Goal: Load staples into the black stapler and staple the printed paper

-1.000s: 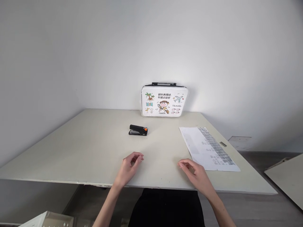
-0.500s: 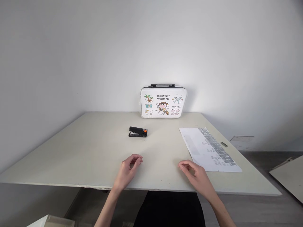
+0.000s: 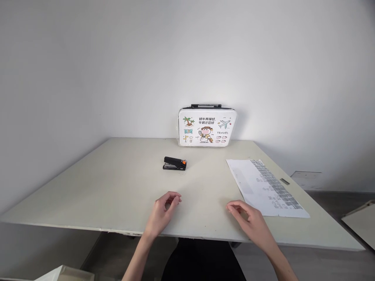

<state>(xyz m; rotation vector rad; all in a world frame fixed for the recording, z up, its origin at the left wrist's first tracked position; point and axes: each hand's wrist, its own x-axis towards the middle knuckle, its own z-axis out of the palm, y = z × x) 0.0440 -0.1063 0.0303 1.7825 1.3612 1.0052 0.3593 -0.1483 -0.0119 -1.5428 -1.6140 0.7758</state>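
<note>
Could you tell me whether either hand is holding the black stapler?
No, the stapler lies alone on the table, while the left hand and right hand are empty near the front edge.

on the table point(image 3: 88, 187): stapler point(image 3: 174, 163) centre, carry case point(image 3: 206, 126) upright far behind it against the wall, printed sheet point(image 3: 265, 186) right; left hand point(image 3: 163, 212) and right hand point(image 3: 250, 222) near edge.

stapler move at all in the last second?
No. The stapler keeps the same offset from the printed case behind it. Both slide slightly right in frame together, so that is the head camera shifting.
</note>
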